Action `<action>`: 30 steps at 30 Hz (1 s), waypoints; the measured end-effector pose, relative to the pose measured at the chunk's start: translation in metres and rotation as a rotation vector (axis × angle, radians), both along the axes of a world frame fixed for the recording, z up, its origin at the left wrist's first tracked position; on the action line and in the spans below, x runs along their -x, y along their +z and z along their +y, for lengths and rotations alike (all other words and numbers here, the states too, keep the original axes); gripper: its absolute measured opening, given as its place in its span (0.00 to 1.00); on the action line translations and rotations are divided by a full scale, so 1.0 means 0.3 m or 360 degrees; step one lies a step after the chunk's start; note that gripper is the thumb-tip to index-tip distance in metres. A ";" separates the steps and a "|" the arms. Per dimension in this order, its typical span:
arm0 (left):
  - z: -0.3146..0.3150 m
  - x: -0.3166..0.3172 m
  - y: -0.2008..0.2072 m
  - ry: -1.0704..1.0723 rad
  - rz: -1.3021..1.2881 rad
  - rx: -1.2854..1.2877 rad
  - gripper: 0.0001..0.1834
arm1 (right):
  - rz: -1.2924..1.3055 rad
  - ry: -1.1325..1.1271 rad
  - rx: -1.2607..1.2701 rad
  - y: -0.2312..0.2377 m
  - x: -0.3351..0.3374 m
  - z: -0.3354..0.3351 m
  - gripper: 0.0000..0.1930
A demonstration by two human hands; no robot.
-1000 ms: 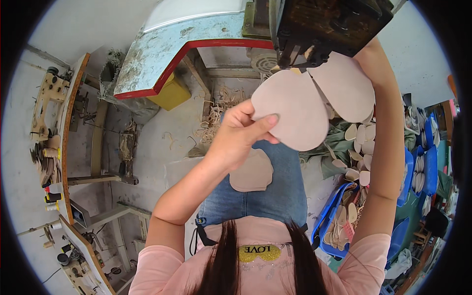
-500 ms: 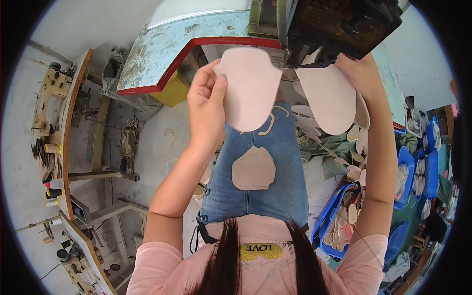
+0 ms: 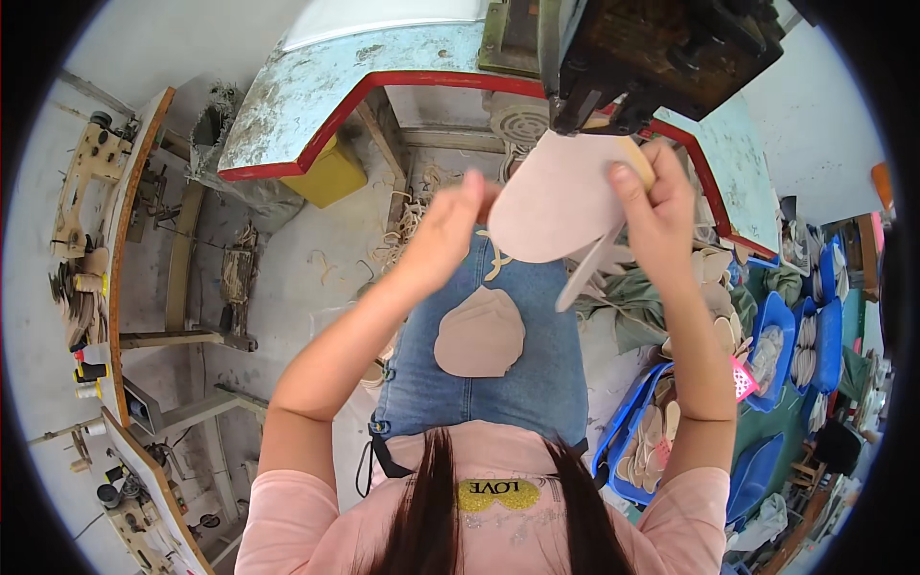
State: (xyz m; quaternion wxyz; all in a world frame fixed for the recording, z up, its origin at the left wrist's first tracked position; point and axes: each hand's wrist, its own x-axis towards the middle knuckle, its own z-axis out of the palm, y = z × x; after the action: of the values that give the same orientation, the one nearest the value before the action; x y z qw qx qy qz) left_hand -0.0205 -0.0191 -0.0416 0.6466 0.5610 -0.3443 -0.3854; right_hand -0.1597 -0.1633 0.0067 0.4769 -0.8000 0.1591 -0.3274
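A pale pink, rounded flat shoe-sole-like piece (image 3: 556,196) is tilted beneath the dark machine head (image 3: 661,67). My right hand (image 3: 656,206) grips its right side, thumb on top and fingers wrapped behind. A yellowish edge shows by those fingers, and another thin piece (image 3: 589,273) hangs edge-on below. My left hand (image 3: 446,230), blurred, is by the piece's left edge with its thumb apart from the fingers. It appears to hold nothing; whether the fingertips touch the piece is unclear. On my lap lies a small stack of pale pink rounded pieces (image 3: 479,333).
A pale blue, red-edged table (image 3: 316,101) curves around the front. Below it are a yellow bin (image 3: 331,177) and scattered offcuts. A blue basket (image 3: 628,431) of cut pieces is at right, with more blue baskets (image 3: 771,345) beyond. Sewing machines (image 3: 91,196) stand at left.
My left hand has let go of its upright pale pink piece and moved lower. My right hand has come down and left from beside the machine head, its piece now tilted.
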 end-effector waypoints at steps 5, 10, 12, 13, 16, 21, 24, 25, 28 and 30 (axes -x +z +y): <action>-0.049 -0.022 0.181 -0.0155 -0.0260 -0.0114 0.13 | 0.0081 0.0130 -0.0288 -0.038 -0.020 0.036 0.09; -0.018 -0.048 0.212 -0.0233 0.0162 -0.0086 0.12 | 0.0898 0.0980 -0.0455 -0.066 0.040 -0.058 0.15; -0.010 -0.032 0.208 -0.0214 0.0279 -0.0070 0.12 | 0.0910 0.0909 -0.0559 -0.113 0.105 -0.138 0.13; -0.006 -0.017 0.201 -0.0166 0.0373 -0.0062 0.12 | 0.0922 0.0839 -0.0665 -0.119 0.136 -0.172 0.10; -0.014 0.027 0.172 -0.0130 0.0533 0.0036 0.12 | 0.0570 0.0457 -0.0699 -0.050 0.196 -0.223 0.07; -0.002 0.068 0.150 -0.0011 0.0621 0.0210 0.10 | 0.0420 0.0139 -0.0533 0.096 0.135 -0.217 0.09; 0.013 0.068 0.131 0.0065 0.0668 0.0231 0.10 | 0.0450 0.0157 -0.0322 0.158 0.082 -0.213 0.08; 0.021 0.067 0.125 0.0069 0.0665 0.0230 0.10 | 0.0448 0.0160 -0.0323 0.185 0.062 -0.208 0.08; 0.043 0.070 0.116 0.0080 0.0574 0.0204 0.10 | 0.0467 0.0230 -0.0069 0.225 0.017 -0.213 0.06; 0.061 0.079 0.112 0.0015 0.0509 0.0104 0.10 | 0.0397 0.0218 0.0017 0.221 -0.020 -0.242 0.07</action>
State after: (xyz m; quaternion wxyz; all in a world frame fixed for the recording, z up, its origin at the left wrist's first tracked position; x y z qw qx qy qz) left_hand -0.0441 -0.0009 -0.0079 0.7129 0.4729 -0.2467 -0.4553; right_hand -0.1537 -0.2358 0.0730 0.4703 -0.8461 0.1605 -0.1929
